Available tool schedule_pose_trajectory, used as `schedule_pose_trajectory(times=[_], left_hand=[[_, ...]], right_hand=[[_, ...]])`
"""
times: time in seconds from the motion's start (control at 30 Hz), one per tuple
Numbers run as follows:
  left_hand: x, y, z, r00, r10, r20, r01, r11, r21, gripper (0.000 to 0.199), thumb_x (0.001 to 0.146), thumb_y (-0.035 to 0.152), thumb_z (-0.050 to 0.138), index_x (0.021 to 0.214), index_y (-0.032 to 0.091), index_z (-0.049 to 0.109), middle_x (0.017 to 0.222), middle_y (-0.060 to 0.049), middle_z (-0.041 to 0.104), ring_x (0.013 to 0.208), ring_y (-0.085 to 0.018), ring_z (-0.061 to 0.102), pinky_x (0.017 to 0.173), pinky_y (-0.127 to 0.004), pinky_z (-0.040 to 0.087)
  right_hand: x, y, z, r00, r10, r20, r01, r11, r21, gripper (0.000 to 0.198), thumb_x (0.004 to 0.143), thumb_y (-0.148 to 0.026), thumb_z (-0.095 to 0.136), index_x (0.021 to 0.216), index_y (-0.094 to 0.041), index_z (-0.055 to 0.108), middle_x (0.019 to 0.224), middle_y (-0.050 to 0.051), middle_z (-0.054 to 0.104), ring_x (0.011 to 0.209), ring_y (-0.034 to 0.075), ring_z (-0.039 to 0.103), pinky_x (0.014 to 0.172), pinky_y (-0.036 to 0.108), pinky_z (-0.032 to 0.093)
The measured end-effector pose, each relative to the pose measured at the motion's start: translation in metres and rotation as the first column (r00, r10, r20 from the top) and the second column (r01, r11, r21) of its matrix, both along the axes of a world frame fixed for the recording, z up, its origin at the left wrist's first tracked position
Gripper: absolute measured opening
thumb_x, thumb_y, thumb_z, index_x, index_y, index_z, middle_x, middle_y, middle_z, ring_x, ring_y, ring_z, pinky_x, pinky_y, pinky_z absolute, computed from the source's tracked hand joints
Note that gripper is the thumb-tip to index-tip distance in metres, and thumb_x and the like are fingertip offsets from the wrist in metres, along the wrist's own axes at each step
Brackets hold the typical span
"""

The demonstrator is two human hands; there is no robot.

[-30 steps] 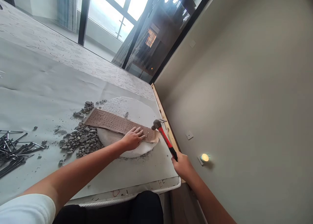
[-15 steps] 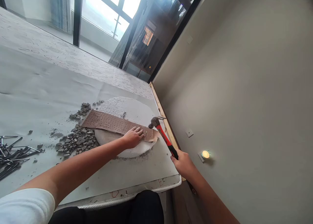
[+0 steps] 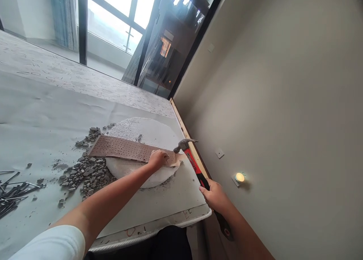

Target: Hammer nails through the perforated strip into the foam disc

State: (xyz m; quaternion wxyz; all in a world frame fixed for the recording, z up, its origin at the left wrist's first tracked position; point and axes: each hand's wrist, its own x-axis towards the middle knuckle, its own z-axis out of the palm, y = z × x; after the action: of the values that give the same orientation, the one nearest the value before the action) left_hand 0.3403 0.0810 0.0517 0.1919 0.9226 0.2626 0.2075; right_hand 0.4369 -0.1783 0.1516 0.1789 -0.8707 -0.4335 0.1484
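My left hand point(image 3: 159, 159) rests at the right part of a brown strip point(image 3: 121, 148) with rows of small holes. Its fingers are curled into a pinch; what they hold, if anything, is too small to make out. Under the strip lies a white round slab point(image 3: 153, 131), foam-like, rough at its upper left. My right hand point(image 3: 214, 193) grips a claw hammer point(image 3: 194, 161) by its red and black handle. The hammer's metal head is just right of my left fingers, over the strip's torn right end; contact cannot be told.
Grey broken stones point(image 3: 87, 173) are heaped left of the slab. Long dark nails point(image 3: 14, 195) lie in a pile at far left. A wooden rail point(image 3: 184, 127) edges the sheet-covered surface along the wall point(image 3: 278, 101), where a lit lamp point(image 3: 239, 177) is plugged in.
My left hand has gone from lying flat with fingers spread on the strip to a curled pinch. The hammer has shifted slightly, its head nearer that hand. The view has tilted a little.
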Motion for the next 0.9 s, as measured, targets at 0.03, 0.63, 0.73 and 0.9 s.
schedule_pose_trajectory(times=[0.03,0.63,0.73,0.9], left_hand=[[0.001,-0.001,0.000,1.000,0.018,-0.006,-0.018,1.000,0.011,0.040,0.086,0.033,0.036,0.068,0.018,0.069,0.074,-0.007,0.067,0.078,-0.021,0.057,0.072,-0.032,0.037],[0.000,0.000,-0.002,0.998,0.059,-0.034,-0.059,0.998,-0.006,0.038,0.085,0.042,0.044,0.072,0.020,0.072,0.068,-0.005,0.069,0.068,-0.019,0.060,0.067,-0.029,0.035],[0.000,-0.002,-0.003,0.997,0.062,-0.035,-0.062,0.998,0.004,0.037,0.085,0.042,0.045,0.072,0.020,0.072,0.069,-0.006,0.069,0.068,-0.019,0.060,0.070,-0.031,0.035],[0.001,-0.003,-0.007,0.998,0.056,-0.010,-0.056,0.998,-0.019,0.032,0.084,0.036,0.047,0.071,0.019,0.071,0.071,-0.005,0.069,0.069,-0.018,0.059,0.076,-0.032,0.034]], right_hand=[[0.001,0.000,-0.002,1.000,0.003,0.005,-0.003,1.000,-0.005,0.026,0.078,-0.027,0.049,0.095,-0.014,0.064,0.082,0.007,0.067,0.076,0.019,0.059,0.068,0.025,0.041],[-0.007,0.016,-0.003,0.979,-0.003,0.202,0.011,0.999,-0.038,0.019,0.083,-0.021,0.046,0.096,-0.015,0.060,0.085,0.010,0.066,0.082,0.019,0.060,0.066,0.024,0.038],[-0.007,0.018,-0.006,0.974,0.019,0.224,0.002,0.996,-0.092,0.017,0.083,-0.021,0.048,0.092,-0.016,0.061,0.083,0.009,0.066,0.081,0.019,0.060,0.065,0.024,0.037],[-0.005,0.018,-0.005,0.983,0.021,0.184,-0.002,0.995,-0.102,0.016,0.082,-0.020,0.048,0.091,-0.016,0.061,0.082,0.007,0.066,0.078,0.018,0.060,0.063,0.023,0.037]])
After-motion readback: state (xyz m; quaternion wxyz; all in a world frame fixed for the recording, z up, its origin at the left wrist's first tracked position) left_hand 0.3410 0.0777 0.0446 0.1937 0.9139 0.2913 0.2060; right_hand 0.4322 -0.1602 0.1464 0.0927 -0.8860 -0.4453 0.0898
